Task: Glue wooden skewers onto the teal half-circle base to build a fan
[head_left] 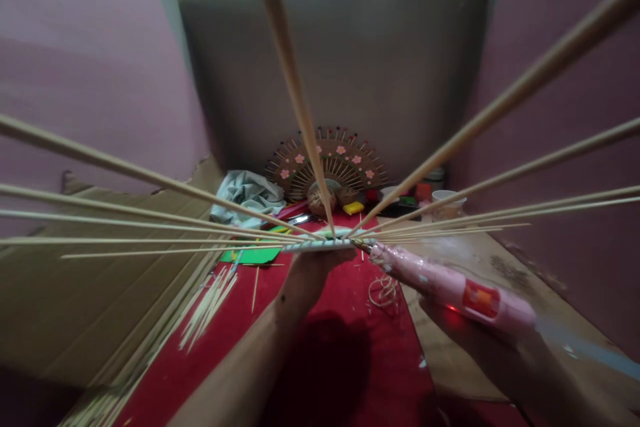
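My left hand [313, 273] holds up a thin pale disc [320, 246] from underneath, seen edge-on; its fingers are mostly hidden below it. Long thin wooden sticks [303, 90] fan out from the disc to the left, right and toward me. In my right hand [465, 320] is a pink hot glue gun [450, 285], wrapped round its handle, with a small red light glowing. The gun's nozzle is at the right edge of the disc, close to the base of the sticks; whether it touches, I cannot tell.
A stick fan decorated with pink flowers [341, 149] leans at the back. Loose short sticks [210, 310] lie on the red cloth [320, 373], with a tangle of twine [383, 291] nearby. Cardboard [75, 287] lies left; a crumpled pale cloth [247, 193] and a plastic cup [449, 203] stand behind.
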A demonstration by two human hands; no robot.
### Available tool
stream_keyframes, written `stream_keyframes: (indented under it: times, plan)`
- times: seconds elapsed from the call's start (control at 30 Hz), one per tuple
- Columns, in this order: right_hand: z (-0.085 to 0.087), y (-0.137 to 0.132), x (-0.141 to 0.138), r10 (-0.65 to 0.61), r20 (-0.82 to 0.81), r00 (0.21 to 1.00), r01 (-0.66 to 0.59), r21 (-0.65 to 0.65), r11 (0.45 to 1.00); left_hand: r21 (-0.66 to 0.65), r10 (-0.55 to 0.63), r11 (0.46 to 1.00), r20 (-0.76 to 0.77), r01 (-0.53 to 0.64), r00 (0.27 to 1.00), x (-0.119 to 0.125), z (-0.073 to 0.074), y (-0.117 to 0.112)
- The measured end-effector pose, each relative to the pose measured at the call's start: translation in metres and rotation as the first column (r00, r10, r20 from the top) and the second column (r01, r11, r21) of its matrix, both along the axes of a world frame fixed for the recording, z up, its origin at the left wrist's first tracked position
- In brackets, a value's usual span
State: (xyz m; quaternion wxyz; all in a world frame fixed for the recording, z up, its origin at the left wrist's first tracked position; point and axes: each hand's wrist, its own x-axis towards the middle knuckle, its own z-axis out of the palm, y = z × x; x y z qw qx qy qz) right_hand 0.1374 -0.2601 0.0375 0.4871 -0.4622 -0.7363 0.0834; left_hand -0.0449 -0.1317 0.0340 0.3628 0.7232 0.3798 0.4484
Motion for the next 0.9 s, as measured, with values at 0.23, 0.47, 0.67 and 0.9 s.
stream_keyframes:
  times: [0.23,0.47,0.67,0.9]
  plan:
    - [0.007,-0.001,-0.007,0.032,-0.021,0.999,-0.031,0.023,0.999,-0.028,-0.043,0.999,0.038,0.045,0.998,-0.001,-0.001,0.000]
    - [0.017,-0.001,-0.014,0.054,-0.035,0.998,-0.051,0.071,0.996,-0.116,-0.082,0.989,0.119,0.096,0.989,0.000,-0.005,0.003]
    - [0.006,-0.002,-0.002,0.027,-0.021,0.999,-0.026,0.024,0.999,-0.155,-0.082,0.982,0.152,0.105,0.985,0.003,-0.007,0.004]
    - [-0.004,-0.006,0.005,0.062,0.012,0.998,-0.061,-0.028,0.998,-0.211,-0.083,0.968,0.248,0.137,0.965,0.002,-0.014,0.008]
